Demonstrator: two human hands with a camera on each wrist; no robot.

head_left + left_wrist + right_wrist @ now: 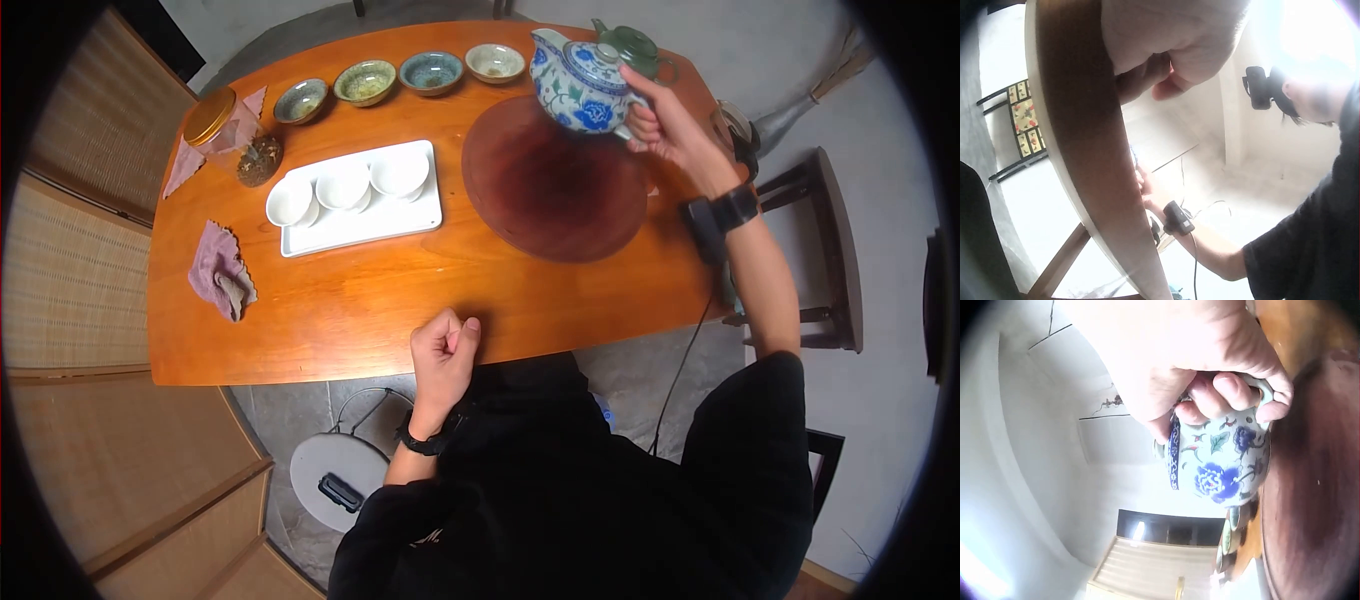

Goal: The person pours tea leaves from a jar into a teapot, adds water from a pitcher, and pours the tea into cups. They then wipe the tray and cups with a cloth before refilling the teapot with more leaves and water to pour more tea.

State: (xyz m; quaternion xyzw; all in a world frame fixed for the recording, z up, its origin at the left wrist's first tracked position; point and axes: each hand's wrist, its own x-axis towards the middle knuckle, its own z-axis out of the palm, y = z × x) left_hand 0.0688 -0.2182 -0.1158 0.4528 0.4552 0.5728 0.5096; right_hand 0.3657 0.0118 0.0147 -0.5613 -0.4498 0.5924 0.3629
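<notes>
My right hand [675, 125] grips the handle of a blue-and-white floral teapot [590, 105], its thumb reaching toward the lid. The pot is held over the far right part of a round dark-red board [540, 205], spout pointing left. In the right wrist view, the fingers curl through the teapot's [1216, 462] handle. My left hand [445, 350] rests at the table's front edge, fingers curled into a fist around nothing. Left of the board, a white rectangular tray [365, 235] bears three white cups, the middle one [343, 187] between the other two.
Several glazed bowls, among them a blue one [431, 72], line the table's far side. A green teapot [632, 45] stands behind the floral one. At left are a gold-lidded jar [245, 150] and a crumpled pink cloth [218, 265]. A dark chair [830, 250] stands right.
</notes>
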